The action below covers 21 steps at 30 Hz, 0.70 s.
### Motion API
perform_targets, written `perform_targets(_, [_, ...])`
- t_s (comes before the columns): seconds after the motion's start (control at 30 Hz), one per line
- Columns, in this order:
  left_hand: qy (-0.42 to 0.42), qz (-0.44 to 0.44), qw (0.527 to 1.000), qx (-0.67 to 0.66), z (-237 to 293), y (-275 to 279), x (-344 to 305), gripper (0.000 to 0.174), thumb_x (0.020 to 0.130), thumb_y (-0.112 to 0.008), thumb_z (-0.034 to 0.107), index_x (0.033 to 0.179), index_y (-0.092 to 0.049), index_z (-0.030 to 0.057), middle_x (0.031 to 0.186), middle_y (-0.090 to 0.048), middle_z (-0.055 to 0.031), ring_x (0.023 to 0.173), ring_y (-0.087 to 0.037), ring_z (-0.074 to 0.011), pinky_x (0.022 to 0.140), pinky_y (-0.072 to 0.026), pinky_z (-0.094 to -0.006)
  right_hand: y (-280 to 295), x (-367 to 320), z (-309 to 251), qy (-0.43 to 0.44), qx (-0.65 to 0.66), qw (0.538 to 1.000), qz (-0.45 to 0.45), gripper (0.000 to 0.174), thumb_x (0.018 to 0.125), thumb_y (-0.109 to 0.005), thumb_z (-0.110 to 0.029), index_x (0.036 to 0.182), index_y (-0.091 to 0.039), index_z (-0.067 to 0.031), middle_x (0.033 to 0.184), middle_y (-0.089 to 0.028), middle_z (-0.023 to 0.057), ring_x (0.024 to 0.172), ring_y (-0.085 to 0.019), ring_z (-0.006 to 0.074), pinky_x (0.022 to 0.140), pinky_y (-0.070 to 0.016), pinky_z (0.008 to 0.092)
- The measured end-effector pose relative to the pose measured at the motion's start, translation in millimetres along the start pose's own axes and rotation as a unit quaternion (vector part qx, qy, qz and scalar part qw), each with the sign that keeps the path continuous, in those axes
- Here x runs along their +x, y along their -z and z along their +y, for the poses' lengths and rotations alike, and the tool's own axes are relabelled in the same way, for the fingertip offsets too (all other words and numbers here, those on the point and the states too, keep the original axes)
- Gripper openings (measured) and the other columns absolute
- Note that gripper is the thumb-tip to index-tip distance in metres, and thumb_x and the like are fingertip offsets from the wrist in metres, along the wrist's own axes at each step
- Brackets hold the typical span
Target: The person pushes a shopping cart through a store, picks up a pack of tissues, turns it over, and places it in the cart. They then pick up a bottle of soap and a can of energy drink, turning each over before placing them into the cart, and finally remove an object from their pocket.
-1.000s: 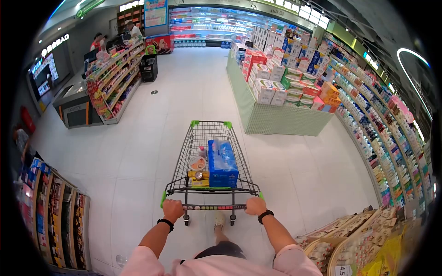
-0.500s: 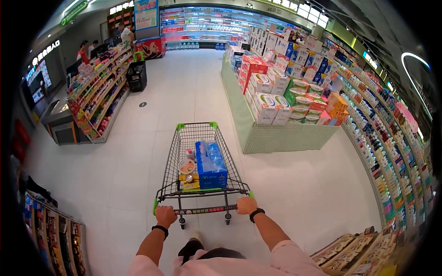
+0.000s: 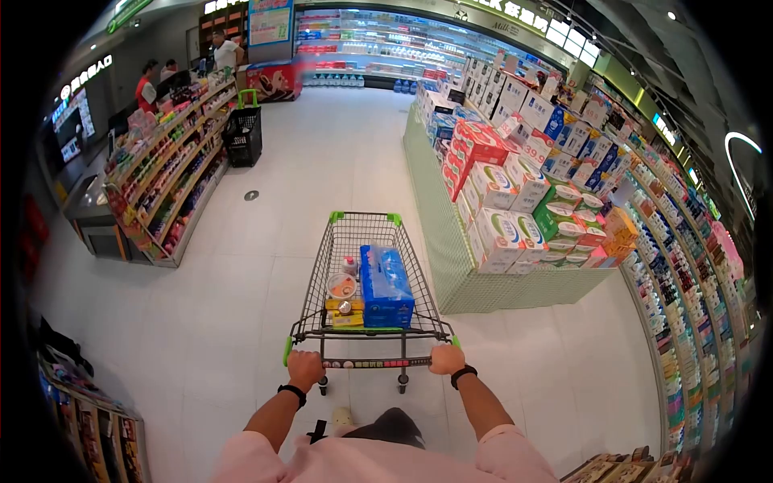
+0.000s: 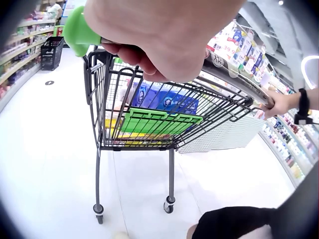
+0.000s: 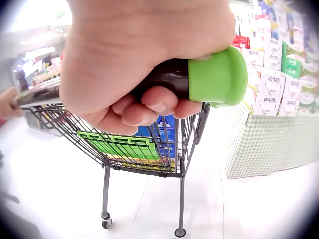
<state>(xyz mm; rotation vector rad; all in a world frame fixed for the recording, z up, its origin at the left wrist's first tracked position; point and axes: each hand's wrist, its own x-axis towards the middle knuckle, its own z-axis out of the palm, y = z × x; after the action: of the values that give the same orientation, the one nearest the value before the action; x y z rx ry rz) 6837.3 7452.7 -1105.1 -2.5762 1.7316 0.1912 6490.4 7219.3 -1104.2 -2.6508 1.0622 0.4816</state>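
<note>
My left hand (image 3: 306, 369) grips the left end of the handlebar of a wire shopping cart (image 3: 318, 278). At the bar's right end my right hand (image 3: 446, 360) holds on, its fingers (image 5: 158, 99) curled round the dark handle (image 5: 172, 79) beside a green end cap (image 5: 219, 77). Inside the basket lies a blue plastic-wrapped pack (image 3: 386, 286), on the right. To its left sit a round tub with a clear lid (image 3: 341, 286), a small bottle with a pink cap (image 3: 349, 265) and yellow boxes (image 3: 346, 319) with a round silver-topped item on them.
Ahead on the right, a display table with a checkered cloth (image 3: 515, 298) bears stacked milk cartons (image 3: 499, 233). Checkout shelves (image 3: 173, 177) and a black basket trolley (image 3: 243, 137) stand at left. People are behind the counter; a lit fridge wall (image 3: 370, 48) spans the back.
The cart has rolled forward with both hands on its bar. The carton display and checkout shelves are nearer, and the snack bins at lower right have mostly slid out of view.
</note>
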Motion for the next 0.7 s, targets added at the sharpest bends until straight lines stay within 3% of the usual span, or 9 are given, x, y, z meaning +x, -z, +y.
perform_targets(0.03, [0.000, -0.005, 1.000, 0.000, -4, -1, 20, 0.036, 0.080, -0.073, 0.045, 0.064, -0.070, 0.0121, 0.065, -0.068, -0.0100, 0.064, -0.067, -0.0265, 0.070, -0.0462, -0.0396, 1, 22, 6, -0.003, 0.007, 1.000, 0.012, 0.023, 0.066, -0.065, -0.025, 0.075, -0.072, -0.0054, 0.079, -0.070, 0.0175, 0.077, -0.069, 0.0361, 0.070, -0.0556, 0.0463])
perform_targets(0.07, [-0.028, 0.050, 0.998, -0.029, -10, -3, 39, 0.029, 0.076, -0.073, 0.034, 0.061, -0.068, 0.0102, 0.059, -0.065, -0.0118, 0.055, -0.062, -0.0293, 0.061, -0.0439, -0.0409, 5, 41, 11, -0.004, 0.013, 1.000, 0.024, 0.022, 0.065, -0.065, -0.025, 0.075, -0.071, -0.0054, 0.078, -0.070, 0.0176, 0.076, -0.068, 0.0360, 0.069, -0.0556, 0.0464])
perform_targets(0.17, [-0.019, 0.028, 0.999, -0.019, -21, -7, 101, 0.029, 0.076, -0.073, 0.035, 0.061, -0.068, 0.0103, 0.060, -0.065, -0.0115, 0.055, -0.062, -0.0291, 0.061, -0.0440, -0.0405, 24, 97, 25, 0.006, -0.001, 0.999, 0.050, 0.022, 0.066, -0.065, -0.025, 0.073, -0.071, -0.0054, 0.077, -0.070, 0.0176, 0.074, -0.068, 0.0360, 0.068, -0.0556, 0.0463])
perform_targets(0.2, [-0.018, 0.025, 0.999, -0.014, -23, -6, 120, 0.030, 0.076, -0.073, 0.036, 0.062, -0.068, 0.0100, 0.060, -0.065, -0.0113, 0.056, -0.063, -0.0289, 0.062, -0.0448, -0.0406, 36, 119, 29, -0.009, -0.004, 1.000, -0.017, 0.022, 0.068, -0.066, -0.023, 0.079, -0.073, -0.0051, 0.082, -0.071, 0.0176, 0.080, -0.069, 0.0361, 0.070, -0.0559, 0.0448])
perform_targets(0.3, [0.004, 0.023, 1.000, -0.009, -30, -4, 178, 0.032, 0.077, -0.073, 0.040, 0.064, -0.070, 0.0119, 0.064, -0.068, -0.0098, 0.062, -0.066, -0.0269, 0.068, -0.0459, -0.0396, 56, 176, 44, 0.004, 0.008, 1.000, -0.019, 0.020, 0.067, -0.065, -0.021, 0.076, -0.073, -0.0045, 0.080, -0.071, 0.0183, 0.078, -0.069, 0.0367, 0.068, -0.0559, 0.0449])
perform_targets(0.5, [0.031, 0.015, 0.999, 0.014, -46, -1, 289, 0.031, 0.078, -0.072, 0.038, 0.063, -0.069, 0.0114, 0.063, -0.067, -0.0101, 0.063, -0.066, -0.0272, 0.068, -0.0461, -0.0392, 103, 289, 69, 0.023, 0.008, 0.999, -0.024, 0.023, 0.069, -0.063, -0.022, 0.078, -0.073, -0.0044, 0.083, -0.071, 0.0198, 0.080, -0.069, 0.0372, 0.072, -0.0560, 0.0468])
perform_targets(0.7, [0.046, 0.029, 0.998, 0.020, -61, -11, 381, 0.020, 0.071, -0.072, 0.029, 0.062, -0.068, 0.0120, 0.063, -0.067, -0.0105, 0.063, -0.066, -0.0267, 0.067, -0.0466, -0.0394, 129, 392, 100, 0.055, -0.004, 0.998, -0.041, 0.024, 0.067, -0.063, -0.024, 0.078, -0.073, -0.0047, 0.081, -0.071, 0.0198, 0.077, -0.069, 0.0365, 0.070, -0.0561, 0.0456])
